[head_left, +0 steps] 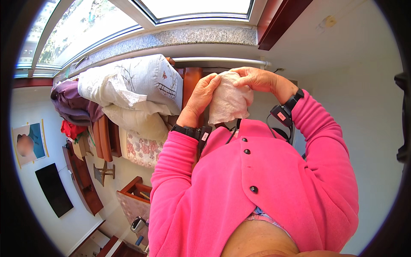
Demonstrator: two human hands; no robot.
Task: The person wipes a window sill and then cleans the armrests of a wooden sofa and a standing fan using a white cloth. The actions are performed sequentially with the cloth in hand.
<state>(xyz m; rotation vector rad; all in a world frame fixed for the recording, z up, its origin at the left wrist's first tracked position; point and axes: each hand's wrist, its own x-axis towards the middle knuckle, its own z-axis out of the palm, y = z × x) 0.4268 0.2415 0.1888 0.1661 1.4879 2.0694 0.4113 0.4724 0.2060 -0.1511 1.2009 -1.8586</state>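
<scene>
A small off-white cloth (229, 99) with a rough, towel-like surface hangs between my hands, in front of the pink jacket's collar. My left hand (203, 93) grips its upper left edge, thumb on the near side. At the upper right, my right hand (260, 80) pinches the cloth between thumb and fingers. The fingertips behind the cloth are hidden. Each wrist bears a black strap with a small box, the left box (204, 135) and the right box (281, 115), and thin cables run from them.
A wooden sofa with a white embroidered cover (135, 80) stands left of my hands, below the granite windowsill (205, 37). Purple clothing (75, 102) lies at its far end. A white pipe (221, 60) runs along the wall. A tiled-top table (131, 199) and a small stool (104, 172) stand lower left.
</scene>
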